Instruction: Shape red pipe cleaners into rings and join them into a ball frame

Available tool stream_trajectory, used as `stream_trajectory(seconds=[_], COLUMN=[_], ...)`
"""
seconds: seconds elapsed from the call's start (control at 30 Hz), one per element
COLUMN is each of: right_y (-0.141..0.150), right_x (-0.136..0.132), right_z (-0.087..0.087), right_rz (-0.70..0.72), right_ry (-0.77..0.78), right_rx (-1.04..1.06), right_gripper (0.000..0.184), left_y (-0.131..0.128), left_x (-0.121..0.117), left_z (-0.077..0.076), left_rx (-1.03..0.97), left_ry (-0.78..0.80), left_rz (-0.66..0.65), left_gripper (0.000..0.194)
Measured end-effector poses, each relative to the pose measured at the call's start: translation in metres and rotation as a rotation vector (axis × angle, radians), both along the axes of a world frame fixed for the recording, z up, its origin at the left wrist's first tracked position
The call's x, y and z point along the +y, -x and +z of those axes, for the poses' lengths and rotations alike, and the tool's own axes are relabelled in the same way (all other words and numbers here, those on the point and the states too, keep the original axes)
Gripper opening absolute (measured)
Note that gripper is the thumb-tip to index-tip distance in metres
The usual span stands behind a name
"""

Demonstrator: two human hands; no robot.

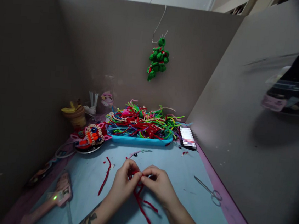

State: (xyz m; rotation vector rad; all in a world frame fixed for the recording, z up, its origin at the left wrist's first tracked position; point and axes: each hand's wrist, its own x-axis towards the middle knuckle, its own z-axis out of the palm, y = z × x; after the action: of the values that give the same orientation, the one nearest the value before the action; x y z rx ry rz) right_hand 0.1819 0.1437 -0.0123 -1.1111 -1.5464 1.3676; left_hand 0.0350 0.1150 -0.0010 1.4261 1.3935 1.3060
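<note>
Your left hand (124,181) and right hand (160,187) meet over the blue surface (181,215), thumbs and index fingers pinched closed on the red fuzzy piece (138,196). Its top is partly hidden by your fingers; several red strands hang from it toward you, splayed apart. To the left of your left hand, a loose red stem (106,177) lies on the surface, and farther left is a pink glue gun (63,192) with a green light lit. Scissors (209,191) lie to the right of your right hand, blades pointing away from you. Beyond your hands, a blue tray (141,140) holds a heap of multicolored fuzzy stems (145,122), between a phone (188,137) on its right and a red-and-orange figure (92,136) on its left.
</note>
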Motion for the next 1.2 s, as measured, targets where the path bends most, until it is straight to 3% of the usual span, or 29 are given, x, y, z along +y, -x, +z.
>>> stream_trajectory(seconds=[0.17,0.43,0.7,0.87,1.07,1.2], right_y=[0.0,0.001,-0.006,-0.009,-0.01,-0.011], right_x=[-0.001,0.0,0.01,0.015,0.016,0.016], right_z=[0.003,0.002,0.001,-0.001,-0.008,-0.011], right_rz=[0.001,0.018,0.004,0.019,0.023,0.056], right_ry=[0.02,0.056,0.346,0.421,0.407,0.414], right_rx=[-0.034,-0.021,0.312,0.333,0.256,0.268], right_gripper=[0.01,0.01,0.026,0.032,0.033,0.034], left_y=[0.0,0.004,0.015,0.014,0.016,0.015], left_x=[0.001,0.006,0.011,0.012,0.012,0.012], left_z=[-0.002,-0.003,-0.005,-0.01,-0.008,-0.004], left_rx=[-0.149,-0.474,-0.453,-0.45,-0.461,-0.473], left_ry=[0.074,0.23,0.355,0.365,0.401,0.402], left_rz=[-0.009,-0.13,-0.212,-0.196,-0.224,-0.157], left_gripper=[0.014,0.029,0.031,0.032,0.035,0.033])
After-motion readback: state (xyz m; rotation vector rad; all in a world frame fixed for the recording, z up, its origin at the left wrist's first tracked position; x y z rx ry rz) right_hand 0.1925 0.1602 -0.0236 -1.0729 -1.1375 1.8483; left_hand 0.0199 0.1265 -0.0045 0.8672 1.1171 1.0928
